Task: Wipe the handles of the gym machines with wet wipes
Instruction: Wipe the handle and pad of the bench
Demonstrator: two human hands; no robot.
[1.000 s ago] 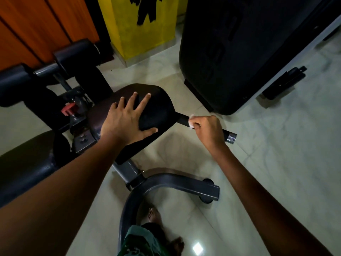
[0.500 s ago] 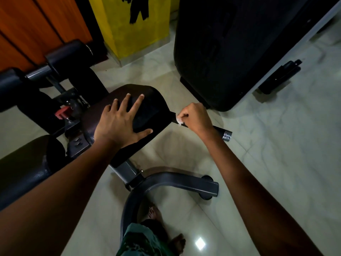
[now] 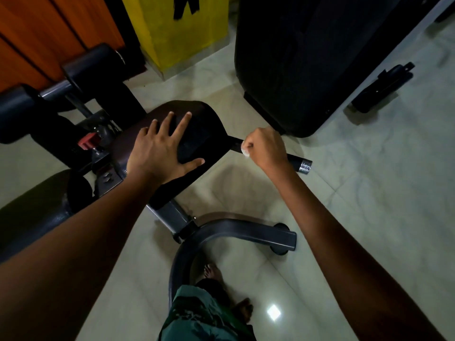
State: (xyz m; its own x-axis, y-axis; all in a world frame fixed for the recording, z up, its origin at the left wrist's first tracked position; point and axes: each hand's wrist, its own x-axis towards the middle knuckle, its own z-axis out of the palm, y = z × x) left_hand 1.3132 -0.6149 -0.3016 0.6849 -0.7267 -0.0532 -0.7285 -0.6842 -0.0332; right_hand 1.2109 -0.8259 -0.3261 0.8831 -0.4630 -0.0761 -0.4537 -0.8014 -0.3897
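- A big black machine housing (image 3: 307, 57) fills the upper right of the frame, standing on the pale tiled floor (image 3: 369, 193).
- The machine's dark padded seat (image 3: 197, 134) sits at centre, its curved grey base leg (image 3: 234, 232) below it.
- My left hand (image 3: 157, 153) lies flat on the seat, fingers straight and spread, grasping nothing.
- My right hand (image 3: 267, 151) is just right of the seat, its grip clenched around the black handle (image 3: 294, 159), whose silver end cap pokes out to the right.
- The white wet wipe (image 3: 245, 151) peeks out at the left edge of my fist, pressed against the handle.
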